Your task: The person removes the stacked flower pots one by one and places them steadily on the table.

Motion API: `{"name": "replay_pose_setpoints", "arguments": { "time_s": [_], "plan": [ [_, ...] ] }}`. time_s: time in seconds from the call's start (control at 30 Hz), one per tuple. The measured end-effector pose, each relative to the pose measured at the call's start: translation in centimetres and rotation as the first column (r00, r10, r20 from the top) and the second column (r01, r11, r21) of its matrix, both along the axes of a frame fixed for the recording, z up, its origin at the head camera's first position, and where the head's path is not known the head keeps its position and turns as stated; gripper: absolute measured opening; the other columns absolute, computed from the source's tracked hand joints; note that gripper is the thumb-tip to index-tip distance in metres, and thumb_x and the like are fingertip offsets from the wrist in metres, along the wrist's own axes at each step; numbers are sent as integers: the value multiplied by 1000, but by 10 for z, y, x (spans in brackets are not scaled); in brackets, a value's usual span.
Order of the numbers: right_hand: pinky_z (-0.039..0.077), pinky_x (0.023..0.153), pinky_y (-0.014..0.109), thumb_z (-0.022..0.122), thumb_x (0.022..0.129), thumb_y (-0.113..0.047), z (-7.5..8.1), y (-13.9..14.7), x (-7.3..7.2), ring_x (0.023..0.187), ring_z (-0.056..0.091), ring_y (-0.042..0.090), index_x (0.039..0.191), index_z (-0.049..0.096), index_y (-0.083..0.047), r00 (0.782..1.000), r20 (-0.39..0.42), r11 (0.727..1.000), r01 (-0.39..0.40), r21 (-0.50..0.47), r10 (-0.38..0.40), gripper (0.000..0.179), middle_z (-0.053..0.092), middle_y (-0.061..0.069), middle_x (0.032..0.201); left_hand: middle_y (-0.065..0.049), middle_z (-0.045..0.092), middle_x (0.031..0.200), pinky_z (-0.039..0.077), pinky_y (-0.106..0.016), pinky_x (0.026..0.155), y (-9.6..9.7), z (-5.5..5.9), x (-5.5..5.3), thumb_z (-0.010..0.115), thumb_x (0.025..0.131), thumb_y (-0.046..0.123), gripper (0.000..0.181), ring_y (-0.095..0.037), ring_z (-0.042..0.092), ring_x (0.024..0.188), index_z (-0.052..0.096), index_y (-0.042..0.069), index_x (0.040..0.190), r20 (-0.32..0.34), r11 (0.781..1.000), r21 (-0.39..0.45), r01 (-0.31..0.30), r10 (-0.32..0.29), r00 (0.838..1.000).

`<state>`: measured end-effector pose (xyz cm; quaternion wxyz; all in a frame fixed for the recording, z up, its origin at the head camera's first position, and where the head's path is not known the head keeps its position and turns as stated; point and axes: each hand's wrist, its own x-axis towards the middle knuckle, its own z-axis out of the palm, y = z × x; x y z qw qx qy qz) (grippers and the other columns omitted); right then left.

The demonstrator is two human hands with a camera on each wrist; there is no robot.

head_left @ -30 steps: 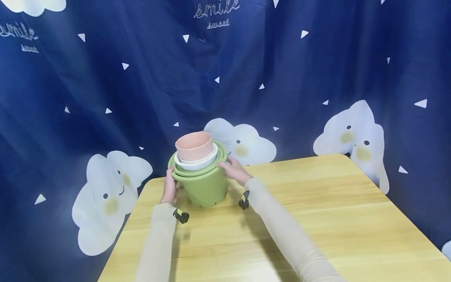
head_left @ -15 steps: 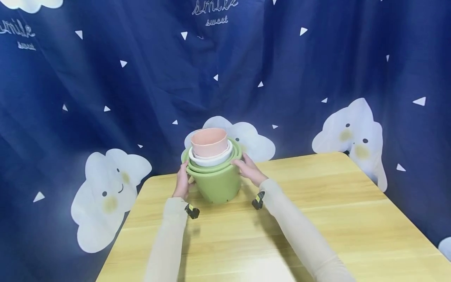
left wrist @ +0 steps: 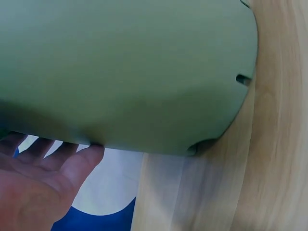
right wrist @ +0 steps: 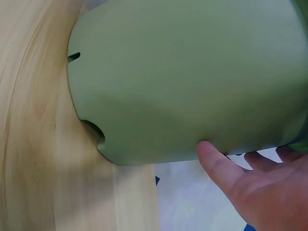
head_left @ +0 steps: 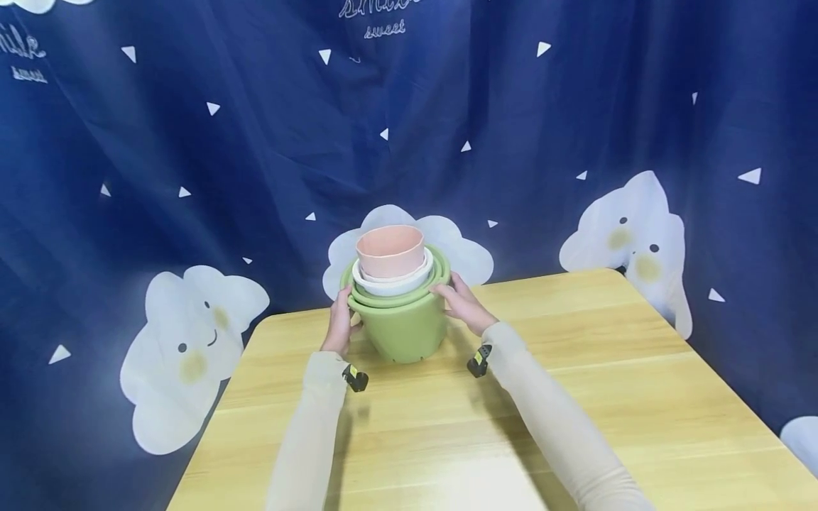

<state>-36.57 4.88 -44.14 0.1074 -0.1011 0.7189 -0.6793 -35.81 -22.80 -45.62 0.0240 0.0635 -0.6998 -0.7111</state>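
Note:
A nested stack of flowerpots stands upright near the table's far edge. Outermost is a large green flowerpot (head_left: 405, 330), with a second green rim showing inside it. A white pot (head_left: 392, 287) sits within, and a pink pot (head_left: 391, 264) tops the stack. My left hand (head_left: 337, 325) holds the big green pot at its left side, thumb by the rim. On the opposite side my right hand (head_left: 465, 305) grips it just under the rim. Both wrist views show fingertips against the green wall (left wrist: 134, 77), whose base has notches close over the wood.
The wooden table (head_left: 607, 397) spreads out to the right and in front of the pots. Behind it hangs a dark blue curtain (head_left: 281, 128) with clouds and triangles. Each cuff carries a small black camera (head_left: 356, 377).
Both hands have shifted the whole stack to the right and slightly away along the table, keeping their grip on the green flowerpot. The head view has turned a little.

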Motion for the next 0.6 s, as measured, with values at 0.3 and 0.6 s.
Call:
{"name": "replay_pose_setpoints", "arguments": {
  "time_s": [0.3, 0.6],
  "plan": [
    [38, 116, 65, 55, 96, -43, -8, 3, 1, 157, 28, 36, 165, 16, -21, 999, -1, 999, 32, -10, -32, 82, 19, 9, 173, -12, 33, 167, 34, -65, 119, 1, 1, 0, 35, 106, 51, 62, -39, 26, 159, 42, 11, 154, 9, 999, -41, 22, -21, 1000],
    [37, 115, 67, 53, 97, -46, -7, -2, 3, 157, 27, 39, 166, 14, -22, 999, -21, 999, 47, -19, -48, 82, 18, 10, 173, -20, 47, 150, 44, -59, 114, -11, 13, 0, 34, 107, 52, 63, -42, 46, 147, 48, 5, 146, 2, 975, -218, 50, -50, 999]
  ]
}}
